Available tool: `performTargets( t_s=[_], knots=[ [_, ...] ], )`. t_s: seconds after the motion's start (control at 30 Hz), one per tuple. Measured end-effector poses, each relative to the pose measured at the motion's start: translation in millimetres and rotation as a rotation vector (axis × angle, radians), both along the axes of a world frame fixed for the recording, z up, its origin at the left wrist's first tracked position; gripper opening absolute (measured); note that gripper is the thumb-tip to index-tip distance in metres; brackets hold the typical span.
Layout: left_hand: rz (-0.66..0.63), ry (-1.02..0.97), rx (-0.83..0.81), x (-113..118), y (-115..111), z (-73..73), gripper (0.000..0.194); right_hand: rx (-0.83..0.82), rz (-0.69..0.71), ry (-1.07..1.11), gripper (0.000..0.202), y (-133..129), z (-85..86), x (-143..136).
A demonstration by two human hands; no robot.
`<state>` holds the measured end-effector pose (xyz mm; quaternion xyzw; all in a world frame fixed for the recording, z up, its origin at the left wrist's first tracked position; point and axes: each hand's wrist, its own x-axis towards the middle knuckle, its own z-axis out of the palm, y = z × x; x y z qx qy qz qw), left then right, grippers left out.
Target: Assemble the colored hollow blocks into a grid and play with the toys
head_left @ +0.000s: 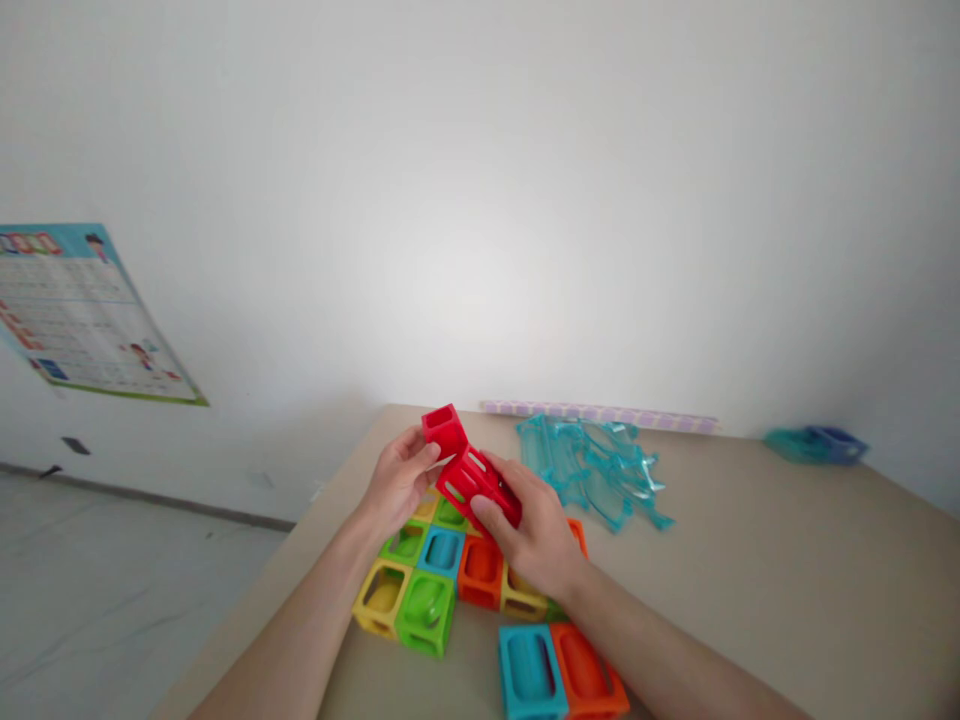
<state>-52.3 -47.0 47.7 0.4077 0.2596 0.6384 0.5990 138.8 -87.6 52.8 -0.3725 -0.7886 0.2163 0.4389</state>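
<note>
Left hand (399,478) pinches a red square tube (445,432) between thumb and fingers; right hand (538,522) wrapped round a red slotted block (469,478). Red pieces meet at a corner, can't tell if joined, held above multicoloured cube blocks (426,605). Blue-and-orange block pair (531,672) nearer the person. Translucent teal pieces (585,465) lie beyond, to the right, on the table (750,560).

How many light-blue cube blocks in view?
2: one farther light-blue block between a green block and an orange block; one nearer light-blue block beside another orange block. The right hand may hide more.
</note>
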Motion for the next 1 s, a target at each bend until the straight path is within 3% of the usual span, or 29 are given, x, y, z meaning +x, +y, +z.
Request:
performTargets(
  t_s=[0.17,0.33,0.5,0.63,0.83,1.0],
  knots=[
    [0.063,-0.017,0.081,-1.0,0.1,-2.7,0.034,-0.03,-0.092,0.082,0.044,1.7,-4.5,-1.5],
    [0.12,-0.023,0.101,2.4,-6.4,4.9,0.025,-0.012,-0.172,0.224,0.034,2.5,-3.3,-1.5],
    [0.202,0.014,0.062,2.2,-7.6,9.8,0.029,0.054,-0.14,0.216,0.026,1.9,-2.2,0.9],
    [0.274,0.061,0.05,-3.2,-6.8,6.8,0.02,0.074,-0.104,0.205,0.018,1.6,-2.5,2.7],
    [-0.014,0.286,0.034,-4.1,-11.2,2.7,0.012,0.063,-0.124,0.291,0.018,6.1,-4.0,3.1],
    [0.006,0.229,-0.136,-1.6,-7.3,0.1,0.033,0.171,-0.018,0.273,0.017,5.0,-1.5,2.7]
  ],
)
